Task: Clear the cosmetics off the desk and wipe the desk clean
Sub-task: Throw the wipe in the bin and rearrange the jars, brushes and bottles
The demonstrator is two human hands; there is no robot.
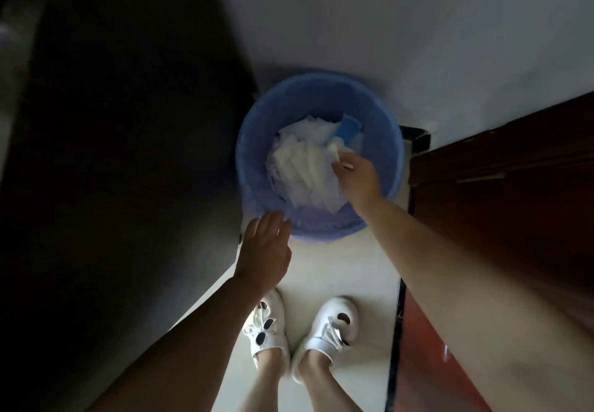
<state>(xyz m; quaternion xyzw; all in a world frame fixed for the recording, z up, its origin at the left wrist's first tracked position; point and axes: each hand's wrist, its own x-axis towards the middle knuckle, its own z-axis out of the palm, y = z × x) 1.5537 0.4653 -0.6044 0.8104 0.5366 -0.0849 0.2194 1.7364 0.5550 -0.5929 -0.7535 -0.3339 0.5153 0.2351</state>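
Note:
A round blue waste bin (257,141) stands on the pale floor against a white wall. It holds a heap of crumpled white tissues (299,161) and a blue packet (350,128). My right hand (356,180) reaches into the bin from the right, its fingertips pinched on a white tissue (336,149) at the top of the heap. My left hand (266,251) hovers at the bin's near rim, palm down, fingers together and holding nothing. The desk and the cosmetics are out of view.
A dark piece of furniture (112,154) fills the left side. A reddish-brown wooden door or cabinet (501,193) stands on the right. My two feet in white shoes (302,331) stand on the narrow strip of pale floor (337,270) between them.

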